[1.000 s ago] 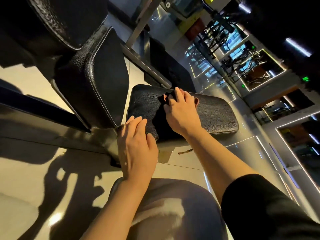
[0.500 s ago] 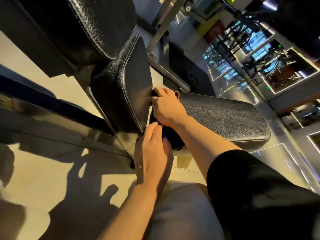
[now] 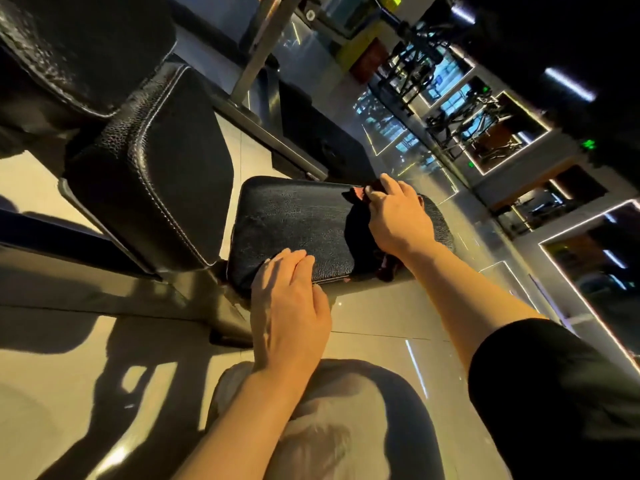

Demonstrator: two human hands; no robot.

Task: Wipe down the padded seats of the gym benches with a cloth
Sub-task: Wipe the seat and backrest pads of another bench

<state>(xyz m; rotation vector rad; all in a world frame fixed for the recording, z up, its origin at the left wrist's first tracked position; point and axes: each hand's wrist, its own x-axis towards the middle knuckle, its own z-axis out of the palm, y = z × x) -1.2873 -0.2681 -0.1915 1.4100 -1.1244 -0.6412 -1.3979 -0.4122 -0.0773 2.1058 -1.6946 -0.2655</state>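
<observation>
Right hand [image 3: 398, 216] pressing a dark crumpled cloth [image 3: 356, 233] flat onto the black textured padded bench seat [image 3: 294, 220], toward its far right end, fingers bent over the fabric and gripping it. Left hand [image 3: 287, 306] resting open on the near left edge of the same seat, fingers straight, holding nothing. Beside it, a tilted black stitched backrest pad [image 3: 162, 168], above a glossy tiled floor [image 3: 69, 341].
</observation>
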